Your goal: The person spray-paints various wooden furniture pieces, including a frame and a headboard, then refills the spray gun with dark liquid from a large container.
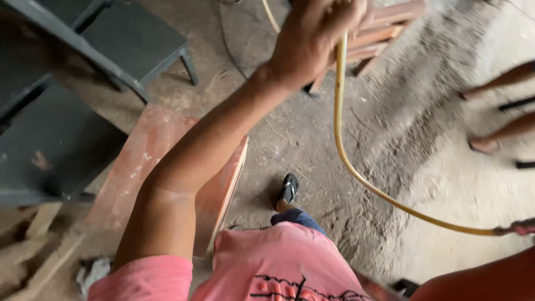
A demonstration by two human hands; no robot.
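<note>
My left hand (312, 39) is raised at the top middle, fingers closed around a thin yellow hose (356, 173). From the hand the hose hangs down, then curves right to a reddish fitting (521, 227) at the right edge. Only my right forearm (479, 278) shows, in the bottom right corner; the hand itself is out of frame. I wear a pink shirt (278, 262), and my foot in a black sandal (288, 188) stands on the dusty floor.
A reddish board (139, 161) lies under my left arm. Dark grey benches (128, 39) stand at the upper left. Wooden pieces (384, 33) lie at the top, more wood scraps (44, 239) at the lower left. Another person's feet (490, 142) are at the right.
</note>
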